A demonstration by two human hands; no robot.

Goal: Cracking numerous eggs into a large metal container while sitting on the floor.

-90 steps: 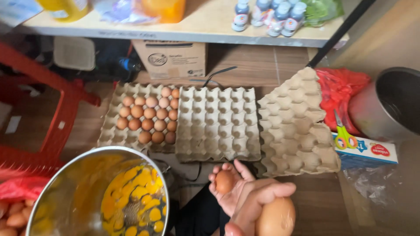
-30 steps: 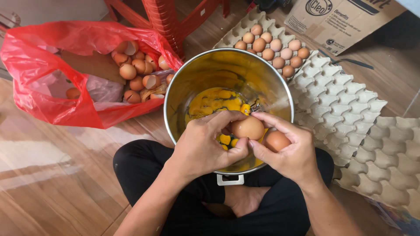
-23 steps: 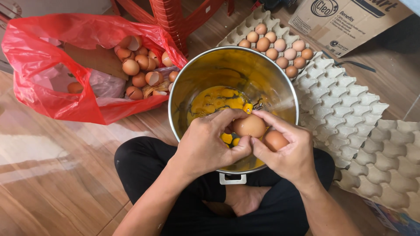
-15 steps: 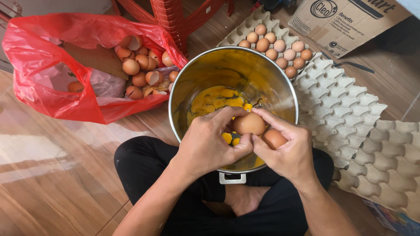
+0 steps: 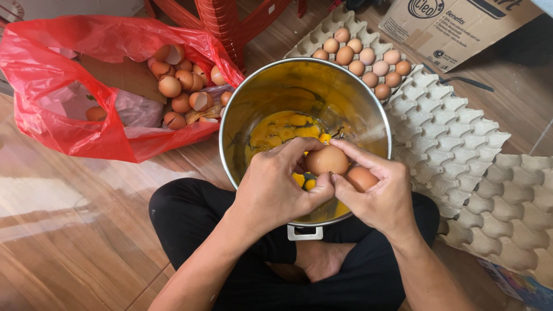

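A steel pot stands between my legs with several yolks in raw egg at its bottom. Both hands meet over its near rim on one brown egg. My left hand pinches it from the left with thumb and fingers. My right hand presses it from the right and also keeps a second brown egg tucked in its palm.
A red plastic bag of broken eggshells lies at the left. A tray with several whole eggs sits behind the pot, empty egg trays spread to the right, a cardboard box is at the top right, and red stool legs stand behind.
Three seconds ago I faced the egg trays with eggs in my right hand. Over the last second both hands stay on the egg above the pot, barely shifting.
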